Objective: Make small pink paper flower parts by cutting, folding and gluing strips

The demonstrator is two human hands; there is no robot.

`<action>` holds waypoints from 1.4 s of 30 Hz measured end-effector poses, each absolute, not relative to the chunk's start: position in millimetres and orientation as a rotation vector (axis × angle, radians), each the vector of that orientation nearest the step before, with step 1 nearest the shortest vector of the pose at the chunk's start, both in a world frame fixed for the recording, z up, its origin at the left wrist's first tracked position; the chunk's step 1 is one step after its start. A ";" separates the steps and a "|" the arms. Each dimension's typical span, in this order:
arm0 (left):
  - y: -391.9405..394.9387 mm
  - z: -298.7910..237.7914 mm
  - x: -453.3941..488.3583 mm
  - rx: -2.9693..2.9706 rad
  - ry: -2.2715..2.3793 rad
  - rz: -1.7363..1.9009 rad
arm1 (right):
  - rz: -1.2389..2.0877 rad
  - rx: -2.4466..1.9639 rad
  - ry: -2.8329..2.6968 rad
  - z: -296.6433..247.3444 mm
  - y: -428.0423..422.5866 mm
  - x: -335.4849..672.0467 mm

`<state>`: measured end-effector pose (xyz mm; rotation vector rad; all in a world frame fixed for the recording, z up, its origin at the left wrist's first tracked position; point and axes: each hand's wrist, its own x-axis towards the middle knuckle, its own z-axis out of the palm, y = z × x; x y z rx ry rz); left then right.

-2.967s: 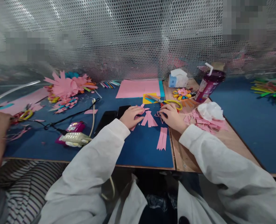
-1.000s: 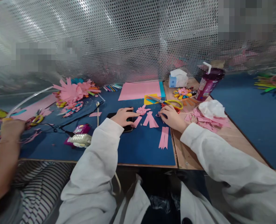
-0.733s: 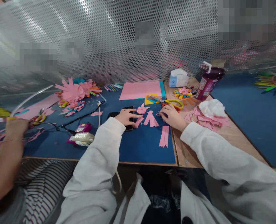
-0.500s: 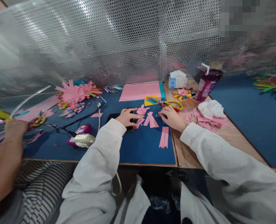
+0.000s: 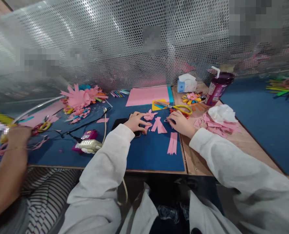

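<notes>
My left hand (image 5: 135, 123) lies palm down with fingers spread, its fingertips on a small pink paper strip (image 5: 148, 126). Just beyond those fingertips is a pink paper flower (image 5: 149, 114). Beside a phone (image 5: 120, 123), the same hand covers part of its dark surface. My right hand (image 5: 181, 123) has thumb and fingers closed at the tips around a small pink paper piece (image 5: 166, 121), mostly hidden. Between the hands lie fanned pink paper strips (image 5: 159, 125). Nearer to me rests a pair of notched pink strips (image 5: 172, 143). Yellow-handled scissors (image 5: 181, 109) lie beyond my right hand.
Pink scraps (image 5: 214, 125) and a crumpled white tissue (image 5: 222, 113) lie at right, near a purple cup (image 5: 217, 89) and tissue pack (image 5: 186, 84). Pink sheets (image 5: 148, 96) sit behind. At left are paper flowers (image 5: 78, 99), a cable and a co-worker's arm (image 5: 16, 152).
My left fingers have curled in slightly and now cover more of the small pink strip. My right hand stays in place. The co-worker's hand at left has shifted slightly.
</notes>
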<state>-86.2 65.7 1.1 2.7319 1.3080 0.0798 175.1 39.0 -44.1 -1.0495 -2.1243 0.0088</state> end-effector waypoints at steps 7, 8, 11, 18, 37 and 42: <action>65.3 4.3 -82.6 2.676 1.150 0.362 | -0.004 -1.034 -2.099 -39.7 35.4 171.4; 63.8 5.3 -81.5 2.650 1.118 0.426 | 0.012 -1.019 -2.086 -38.0 32.9 168.9; 56.2 7.0 -75.0 2.535 1.024 0.590 | 0.147 -0.950 -2.054 -31.3 22.0 158.2; 37.5 3.2 -53.8 2.173 1.022 0.631 | 0.452 -0.946 -2.074 -17.3 -1.9 137.7; 28.4 4.2 -45.4 2.063 1.044 0.656 | 0.907 -1.138 -1.886 -14.8 -3.9 137.1; 26.1 5.8 -45.2 1.988 1.033 0.618 | 0.943 -1.150 -1.823 -14.9 -2.7 136.5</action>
